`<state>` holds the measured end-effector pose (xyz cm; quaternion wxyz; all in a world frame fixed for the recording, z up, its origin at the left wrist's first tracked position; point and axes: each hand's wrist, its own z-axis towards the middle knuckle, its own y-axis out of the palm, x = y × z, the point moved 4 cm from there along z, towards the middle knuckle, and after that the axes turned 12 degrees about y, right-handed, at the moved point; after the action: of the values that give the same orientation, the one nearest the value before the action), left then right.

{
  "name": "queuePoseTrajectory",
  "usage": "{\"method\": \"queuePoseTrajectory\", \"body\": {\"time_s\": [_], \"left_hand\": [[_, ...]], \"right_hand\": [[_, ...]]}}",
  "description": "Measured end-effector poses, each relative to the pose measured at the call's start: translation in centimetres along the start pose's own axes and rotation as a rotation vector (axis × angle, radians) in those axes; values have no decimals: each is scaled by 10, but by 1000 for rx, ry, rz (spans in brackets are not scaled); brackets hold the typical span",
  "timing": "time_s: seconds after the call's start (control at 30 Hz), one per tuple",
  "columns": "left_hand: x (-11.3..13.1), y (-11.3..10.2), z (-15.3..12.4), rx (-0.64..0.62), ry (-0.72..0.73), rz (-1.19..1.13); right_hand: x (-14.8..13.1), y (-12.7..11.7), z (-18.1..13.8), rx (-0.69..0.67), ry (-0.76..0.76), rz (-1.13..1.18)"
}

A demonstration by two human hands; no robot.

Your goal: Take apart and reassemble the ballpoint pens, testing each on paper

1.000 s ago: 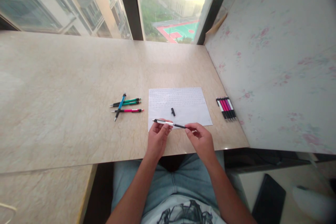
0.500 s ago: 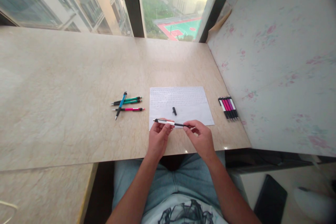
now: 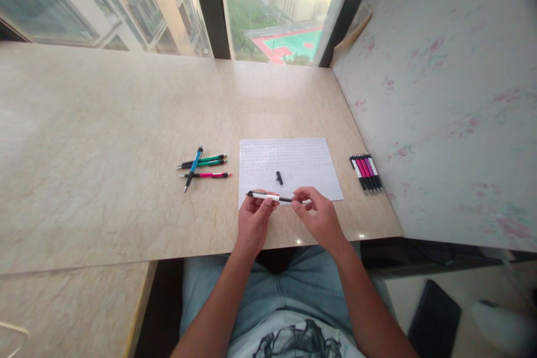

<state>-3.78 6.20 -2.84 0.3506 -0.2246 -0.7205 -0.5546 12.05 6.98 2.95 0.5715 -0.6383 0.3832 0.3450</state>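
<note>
A white pen with a black grip (image 3: 268,196) lies nearly level across my hands, over the lower part of a written sheet of paper (image 3: 289,151). My left hand (image 3: 254,218) is closed around its white barrel, clip end to the left. At the black grip end, the thumb and fingers of my right hand (image 3: 316,211) pinch the pen; the tip is hidden by them. Just beyond the pen, a small black piece (image 3: 279,178) rests on the paper; it looks like a clip or eraser, but I cannot tell which.
To the left lie two green pens (image 3: 212,160), a pink pen (image 3: 210,175) and a blue pen (image 3: 194,168) crossing over them. Several pink, purple and white pens (image 3: 366,173) stand side by side near the papered wall (image 3: 453,112). The table's front edge runs close to my lap.
The fingers of my right hand have shifted slightly on the black grip end, with the fingertips a little more raised. My left hand and the pen have hardly moved.
</note>
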Motion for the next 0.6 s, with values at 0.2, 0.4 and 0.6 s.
{"method": "queuePoseTrajectory", "body": {"time_s": [0.2, 0.4, 0.6], "left_hand": [[2, 2, -1, -18, 3, 32], [2, 1, 0, 27, -19, 0], [0, -1, 1, 4, -17, 5]], "right_hand": [[-5, -5, 3, -48, -47, -173], [-6, -7, 4, -36, -85, -132], [-8, -6, 4, -41, -124, -192]]}}
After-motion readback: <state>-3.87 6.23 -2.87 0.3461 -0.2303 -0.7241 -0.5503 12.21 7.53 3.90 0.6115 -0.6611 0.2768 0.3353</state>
